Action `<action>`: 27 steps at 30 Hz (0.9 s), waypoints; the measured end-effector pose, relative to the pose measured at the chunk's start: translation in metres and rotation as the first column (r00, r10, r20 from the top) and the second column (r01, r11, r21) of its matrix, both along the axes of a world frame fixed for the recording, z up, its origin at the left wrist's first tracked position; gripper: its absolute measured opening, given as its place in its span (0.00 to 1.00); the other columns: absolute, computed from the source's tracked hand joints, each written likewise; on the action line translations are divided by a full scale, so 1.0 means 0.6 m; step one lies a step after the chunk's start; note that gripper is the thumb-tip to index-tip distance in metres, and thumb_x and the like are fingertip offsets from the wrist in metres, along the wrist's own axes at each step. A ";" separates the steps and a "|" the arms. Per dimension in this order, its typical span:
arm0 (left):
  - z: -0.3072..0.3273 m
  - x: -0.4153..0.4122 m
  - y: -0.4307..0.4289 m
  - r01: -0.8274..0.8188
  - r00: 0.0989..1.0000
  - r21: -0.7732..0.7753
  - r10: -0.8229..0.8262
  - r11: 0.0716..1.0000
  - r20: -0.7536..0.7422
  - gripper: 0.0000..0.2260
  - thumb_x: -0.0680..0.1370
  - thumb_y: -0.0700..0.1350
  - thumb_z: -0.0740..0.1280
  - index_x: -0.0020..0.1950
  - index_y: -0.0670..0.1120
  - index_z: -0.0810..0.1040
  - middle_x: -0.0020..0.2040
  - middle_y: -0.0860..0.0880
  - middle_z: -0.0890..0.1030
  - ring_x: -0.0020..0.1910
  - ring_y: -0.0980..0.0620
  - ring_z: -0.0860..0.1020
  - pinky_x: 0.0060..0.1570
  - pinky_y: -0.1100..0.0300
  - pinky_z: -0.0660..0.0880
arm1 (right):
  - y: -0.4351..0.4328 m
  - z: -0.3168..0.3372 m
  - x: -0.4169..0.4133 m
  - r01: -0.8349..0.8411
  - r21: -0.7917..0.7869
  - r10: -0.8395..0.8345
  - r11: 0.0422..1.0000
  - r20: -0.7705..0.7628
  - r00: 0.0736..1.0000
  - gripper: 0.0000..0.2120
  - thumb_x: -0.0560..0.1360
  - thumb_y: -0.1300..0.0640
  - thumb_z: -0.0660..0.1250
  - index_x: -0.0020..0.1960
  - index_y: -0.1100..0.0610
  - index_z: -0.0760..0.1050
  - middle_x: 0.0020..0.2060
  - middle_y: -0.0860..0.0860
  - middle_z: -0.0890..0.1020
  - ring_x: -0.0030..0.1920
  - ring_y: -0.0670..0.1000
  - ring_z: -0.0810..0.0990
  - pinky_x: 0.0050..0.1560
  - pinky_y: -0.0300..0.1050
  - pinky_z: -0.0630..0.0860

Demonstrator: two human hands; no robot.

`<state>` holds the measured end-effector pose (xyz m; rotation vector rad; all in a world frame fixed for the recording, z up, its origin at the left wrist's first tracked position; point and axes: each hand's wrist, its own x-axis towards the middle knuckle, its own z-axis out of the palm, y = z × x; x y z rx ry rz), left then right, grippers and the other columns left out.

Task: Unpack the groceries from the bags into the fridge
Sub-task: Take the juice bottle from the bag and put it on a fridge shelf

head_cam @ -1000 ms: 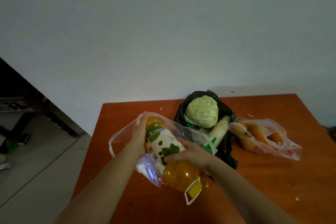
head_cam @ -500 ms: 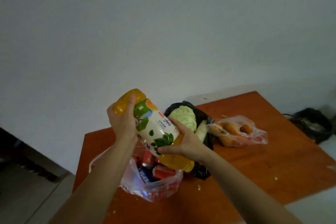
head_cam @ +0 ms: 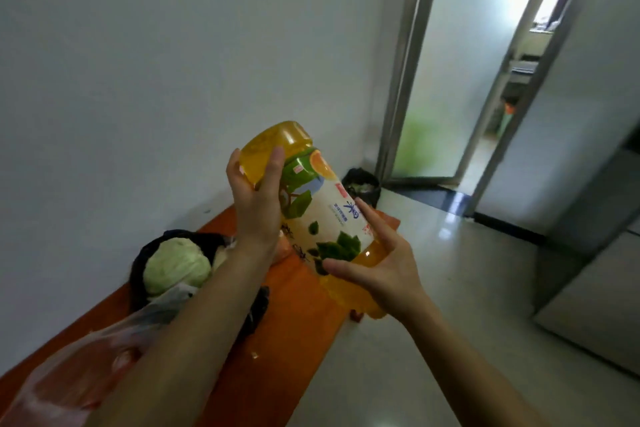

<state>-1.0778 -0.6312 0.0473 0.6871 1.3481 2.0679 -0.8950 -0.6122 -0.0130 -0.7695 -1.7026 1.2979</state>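
A big orange juice bottle (head_cam: 323, 215) with a white and green label is held tilted in the air above the orange table (head_cam: 277, 340), base up and to the left. My left hand (head_cam: 258, 201) grips its upper end. My right hand (head_cam: 375, 262) cups its lower part from the right. Below, a cabbage (head_cam: 176, 265) sits in a black bag (head_cam: 138, 274). A clear plastic bag (head_cam: 69, 381) lies at the lower left, partly hidden by my left arm. A grey fridge (head_cam: 595, 267) stands at the right edge.
A black bin (head_cam: 362, 184) stands on the glossy floor by the wall corner. Behind it a glass door frame (head_cam: 401, 80) leads to a bright passage. Pale tiled floor stretches between the table and the fridge.
The bottle has come fully out of the clear bag and risen higher. My view has swung to the right, bringing the doorway, bin and fridge into sight.
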 end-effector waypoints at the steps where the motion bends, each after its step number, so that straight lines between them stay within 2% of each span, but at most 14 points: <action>1: 0.003 0.048 0.016 0.082 0.997 0.030 -0.082 0.996 -0.008 0.28 0.79 0.55 0.68 0.75 0.51 0.62 0.61 0.48 0.79 0.52 0.52 0.84 0.46 0.58 0.82 | 0.000 0.008 0.043 0.064 -0.003 -0.064 0.998 -0.018 0.998 0.47 0.59 0.53 0.86 0.73 0.42 0.68 0.60 0.37 0.79 0.62 0.41 0.79 0.53 0.40 0.81; 3: 0.006 0.152 0.045 0.248 0.969 0.061 -0.247 0.967 -0.015 0.23 0.80 0.54 0.66 0.72 0.49 0.65 0.59 0.46 0.82 0.52 0.50 0.84 0.45 0.58 0.82 | -0.001 0.024 0.135 0.188 -0.021 -0.189 0.982 -0.053 0.981 0.48 0.57 0.47 0.84 0.73 0.42 0.67 0.60 0.40 0.79 0.61 0.41 0.79 0.51 0.40 0.82; 6: 0.007 0.321 0.080 0.477 0.878 0.076 -0.478 0.875 -0.013 0.27 0.77 0.59 0.65 0.72 0.48 0.66 0.61 0.43 0.81 0.56 0.44 0.83 0.51 0.47 0.82 | -0.007 0.042 0.290 0.354 0.024 -0.353 0.935 -0.040 0.935 0.48 0.55 0.41 0.81 0.72 0.38 0.66 0.59 0.34 0.78 0.60 0.38 0.78 0.52 0.39 0.82; 8: 0.007 0.437 0.096 0.569 0.822 0.088 -0.570 0.818 -0.012 0.28 0.76 0.60 0.67 0.72 0.50 0.66 0.62 0.44 0.81 0.56 0.44 0.83 0.55 0.43 0.81 | -0.018 0.048 0.405 0.436 0.057 -0.435 0.898 -0.032 0.900 0.46 0.56 0.40 0.81 0.70 0.34 0.66 0.57 0.28 0.76 0.60 0.37 0.77 0.51 0.37 0.81; 11: 0.002 0.621 0.112 0.683 0.729 0.090 -0.684 0.725 -0.018 0.29 0.75 0.59 0.69 0.72 0.50 0.67 0.62 0.44 0.81 0.57 0.44 0.83 0.57 0.43 0.80 | -0.040 0.046 0.581 0.542 0.084 -0.542 0.836 -0.028 0.840 0.45 0.57 0.42 0.82 0.69 0.33 0.65 0.56 0.26 0.76 0.59 0.36 0.77 0.48 0.33 0.80; 14: -0.001 0.806 0.124 0.760 0.648 0.074 -0.761 0.645 -0.024 0.32 0.74 0.60 0.70 0.73 0.49 0.67 0.62 0.44 0.81 0.58 0.43 0.83 0.58 0.40 0.79 | -0.057 0.041 0.752 0.625 0.088 -0.626 0.775 -0.026 0.780 0.45 0.59 0.46 0.84 0.69 0.32 0.64 0.55 0.25 0.76 0.58 0.34 0.77 0.47 0.32 0.79; 18: 0.004 1.008 0.145 0.829 0.558 0.071 -0.828 0.555 -0.051 0.33 0.72 0.62 0.72 0.71 0.46 0.70 0.61 0.41 0.82 0.58 0.39 0.82 0.59 0.36 0.77 | -0.069 0.046 0.940 0.703 0.076 -0.703 0.707 -0.028 0.711 0.45 0.59 0.48 0.82 0.68 0.33 0.64 0.55 0.31 0.77 0.56 0.31 0.77 0.45 0.31 0.79; 21: 0.021 1.121 0.167 0.854 0.518 0.075 -0.855 0.515 -0.030 0.23 0.77 0.57 0.70 0.67 0.48 0.73 0.59 0.41 0.83 0.56 0.40 0.83 0.57 0.39 0.79 | -0.062 0.060 1.037 0.731 0.081 -0.732 0.677 -0.021 0.681 0.46 0.58 0.49 0.81 0.70 0.36 0.62 0.58 0.35 0.75 0.55 0.29 0.76 0.44 0.30 0.78; 23: 0.030 1.184 0.191 0.867 0.494 0.086 -0.869 0.491 -0.014 0.17 0.78 0.55 0.69 0.64 0.50 0.74 0.58 0.42 0.84 0.55 0.41 0.84 0.57 0.40 0.79 | -0.043 0.066 1.092 0.749 0.088 -0.751 0.657 -0.016 0.661 0.46 0.58 0.48 0.81 0.70 0.36 0.62 0.59 0.35 0.76 0.56 0.30 0.77 0.45 0.31 0.79; 27: 0.024 1.278 0.262 0.892 0.445 0.099 -0.895 0.441 -0.021 0.25 0.79 0.56 0.68 0.70 0.43 0.71 0.60 0.40 0.83 0.57 0.38 0.83 0.59 0.36 0.77 | 0.023 0.053 1.185 0.779 0.099 -0.783 0.620 0.005 0.622 0.48 0.58 0.46 0.84 0.72 0.36 0.64 0.61 0.36 0.78 0.59 0.36 0.79 0.53 0.40 0.82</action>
